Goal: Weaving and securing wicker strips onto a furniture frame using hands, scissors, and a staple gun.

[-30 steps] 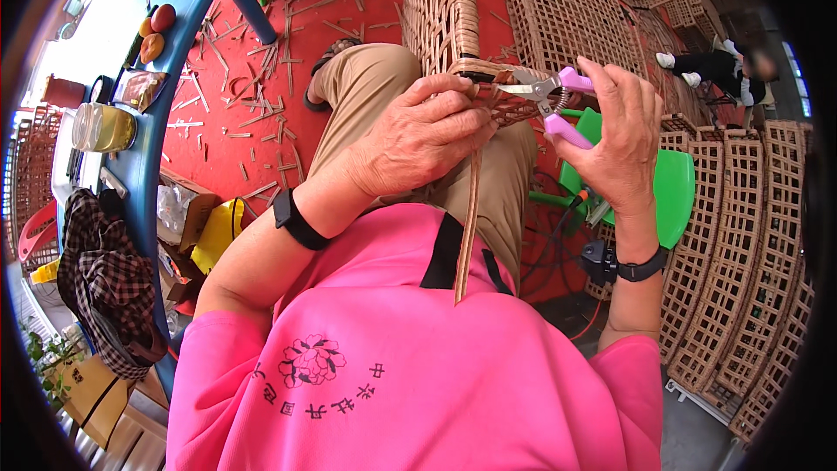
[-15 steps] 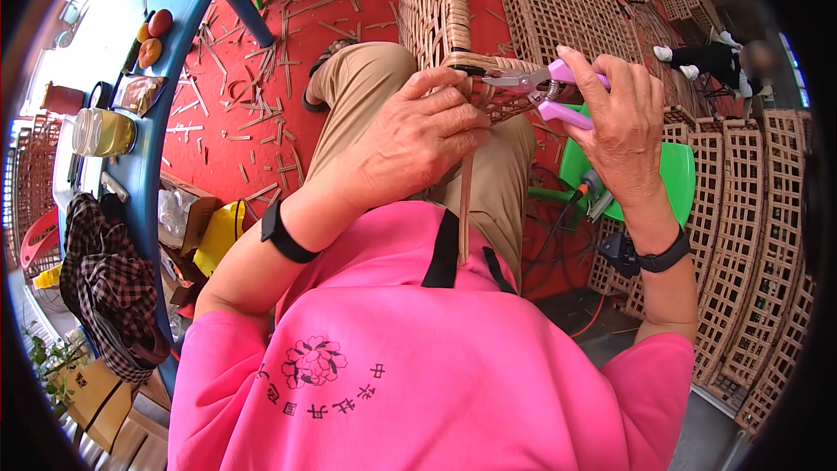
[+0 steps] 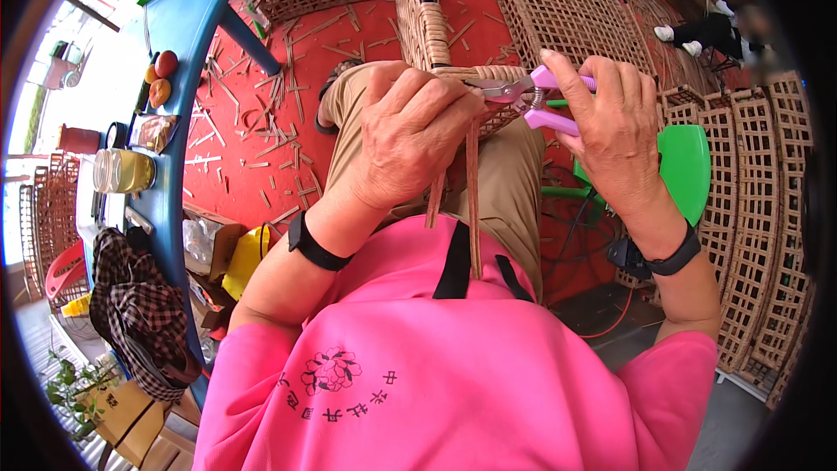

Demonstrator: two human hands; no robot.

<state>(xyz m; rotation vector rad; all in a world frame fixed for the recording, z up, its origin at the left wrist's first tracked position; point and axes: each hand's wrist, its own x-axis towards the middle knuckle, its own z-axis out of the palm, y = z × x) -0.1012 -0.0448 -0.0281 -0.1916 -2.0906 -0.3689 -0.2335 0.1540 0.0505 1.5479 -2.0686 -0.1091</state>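
Observation:
In my right hand (image 3: pixel 615 126) is a pair of pruning shears (image 3: pixel 551 122) with lilac handles, my fingers wrapped round them and the handles spread apart. Their metal blades point left and reach my left hand (image 3: pixel 414 126), so the tips are partly hidden. My left hand is closed, knuckles up, at the near corner of a woven wicker piece (image 3: pixel 422 30) standing between my knees. A flat brown strip (image 3: pixel 473 209) hangs from beneath those fingers down to my lap. Beside it dangles a shorter strip (image 3: pixel 434 201). The exact grip is hidden by my fingers.
A blue table (image 3: pixel 199 61) on the left bears a glass jar (image 3: pixel 131 171), fruit (image 3: pixel 159 92) and a checked cloth (image 3: pixel 139 314). Strip offcuts litter the red floor (image 3: pixel 235 139). Wicker panels (image 3: pixel 737 209) and a green stool (image 3: pixel 684 174) stand to the right. A person (image 3: pixel 706 33) sits far right.
My left hand has turned knuckles-up, and a second, shorter strip now shows below it. The shears have shifted slightly left with my right hand. The whole view has moved a little.

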